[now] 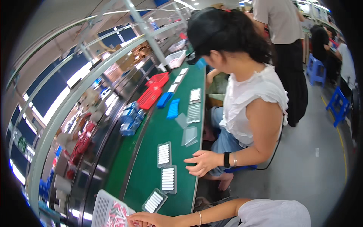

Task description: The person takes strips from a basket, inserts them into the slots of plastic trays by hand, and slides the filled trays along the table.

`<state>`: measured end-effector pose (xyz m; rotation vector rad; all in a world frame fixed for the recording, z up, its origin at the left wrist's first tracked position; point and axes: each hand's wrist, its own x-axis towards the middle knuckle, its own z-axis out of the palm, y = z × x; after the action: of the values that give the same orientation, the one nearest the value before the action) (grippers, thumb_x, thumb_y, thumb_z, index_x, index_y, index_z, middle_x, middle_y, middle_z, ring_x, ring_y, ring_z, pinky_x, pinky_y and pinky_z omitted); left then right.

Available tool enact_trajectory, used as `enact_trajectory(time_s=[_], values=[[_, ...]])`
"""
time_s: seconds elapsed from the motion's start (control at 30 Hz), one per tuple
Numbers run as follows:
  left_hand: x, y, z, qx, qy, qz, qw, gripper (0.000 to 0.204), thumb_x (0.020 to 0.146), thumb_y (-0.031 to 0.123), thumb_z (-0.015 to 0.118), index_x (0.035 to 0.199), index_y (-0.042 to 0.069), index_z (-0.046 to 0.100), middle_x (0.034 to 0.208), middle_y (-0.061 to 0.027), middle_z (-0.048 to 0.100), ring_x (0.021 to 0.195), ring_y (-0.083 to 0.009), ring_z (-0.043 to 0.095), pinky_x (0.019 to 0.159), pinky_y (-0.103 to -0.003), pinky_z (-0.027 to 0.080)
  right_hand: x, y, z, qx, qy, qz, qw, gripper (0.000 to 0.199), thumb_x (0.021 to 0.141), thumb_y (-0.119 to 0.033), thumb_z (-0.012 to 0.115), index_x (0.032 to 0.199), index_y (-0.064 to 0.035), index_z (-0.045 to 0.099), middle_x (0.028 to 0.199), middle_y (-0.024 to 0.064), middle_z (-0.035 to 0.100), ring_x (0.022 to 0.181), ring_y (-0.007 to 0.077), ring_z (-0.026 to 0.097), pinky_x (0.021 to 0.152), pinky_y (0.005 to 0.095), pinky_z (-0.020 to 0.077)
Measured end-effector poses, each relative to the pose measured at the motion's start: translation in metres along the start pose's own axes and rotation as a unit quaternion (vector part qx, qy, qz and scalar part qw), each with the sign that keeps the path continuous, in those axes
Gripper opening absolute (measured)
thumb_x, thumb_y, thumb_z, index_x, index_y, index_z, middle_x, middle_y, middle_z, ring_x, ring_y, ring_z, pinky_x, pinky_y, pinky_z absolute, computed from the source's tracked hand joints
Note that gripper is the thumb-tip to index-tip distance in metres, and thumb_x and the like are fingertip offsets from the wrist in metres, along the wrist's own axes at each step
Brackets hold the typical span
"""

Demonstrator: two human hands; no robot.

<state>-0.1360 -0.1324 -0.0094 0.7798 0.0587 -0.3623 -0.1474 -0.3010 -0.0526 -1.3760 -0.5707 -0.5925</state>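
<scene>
At the bottom edge, my right hand [146, 218] reaches over a white plastic basket [101, 200] holding many small pink-and-white pieces [118, 213]. Its fingers are bent down at the basket's edge and partly cut off by the picture, so what they hold cannot be made out. My left hand is out of view. Just beyond lies a tilted clear tray [155, 201] with a row of white sticks. Two similar trays, a middle one [168, 179] and a farther one [164, 154], lie past it on the green table.
A co-worker's hand [204, 162] hovers by the table edge. Farther along the green table [147, 140] lie clear sheets [190, 136], more trays [194, 102], blue trays [172, 109] and red baskets [150, 97]. Blue packs [131, 118] sit at left, below a metal frame [81, 90].
</scene>
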Motion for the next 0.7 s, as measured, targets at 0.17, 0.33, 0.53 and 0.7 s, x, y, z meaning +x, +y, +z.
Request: enact_trajectory(time_s=[0.17,0.33,0.53,0.7], values=[[-0.018,-0.047,0.012,-0.053,0.098,0.041,0.993,0.043,0.091,0.043,0.055,0.107,0.003,0.057,0.094,-0.0137,0.065,0.086,-0.0278,0.063,0.079,-0.037,0.051,-0.015,-0.013,0.033,-0.013,0.027,-0.079,0.996,0.02,0.086,-0.013,0.063,0.101,0.0004,0.064,0.099,0.0154,0.065,0.087,0.026,0.066,0.076,0.0331,0.0519],[0.013,-0.078,-0.025,-0.12,0.013,0.127,0.985,0.036,0.095,0.041,0.046,0.095,0.007,0.058,0.092,-0.0067,0.063,0.087,-0.0195,0.061,0.078,-0.032,0.051,-0.019,-0.002,0.029,0.052,0.062,0.055,0.995,0.02,0.092,-0.014,0.054,0.096,0.0023,0.064,0.09,0.0129,0.067,0.076,0.0187,0.068,0.069,0.0274,0.0541],[-0.022,-0.071,-0.071,-0.082,0.105,0.128,0.983,0.035,0.095,0.04,0.046,0.093,0.007,0.058,0.087,-0.0056,0.062,0.082,-0.0177,0.061,0.074,-0.031,0.051,-0.011,-0.014,0.057,0.049,0.111,0.113,0.986,0.014,0.094,-0.007,0.049,0.094,0.0022,0.059,0.079,0.0101,0.065,0.067,0.0173,0.066,0.057,0.0281,0.0537],[-0.002,-0.101,-0.054,-0.075,0.116,0.087,0.987,0.034,0.094,0.039,0.046,0.091,0.008,0.058,0.083,-0.0046,0.061,0.078,-0.0162,0.06,0.071,-0.03,0.05,-0.022,0.011,0.072,-0.054,0.107,-0.029,0.992,0.019,0.096,-0.011,0.048,0.102,0.0031,0.059,0.097,0.0144,0.061,0.076,0.0218,0.066,0.068,0.0315,0.0534]])
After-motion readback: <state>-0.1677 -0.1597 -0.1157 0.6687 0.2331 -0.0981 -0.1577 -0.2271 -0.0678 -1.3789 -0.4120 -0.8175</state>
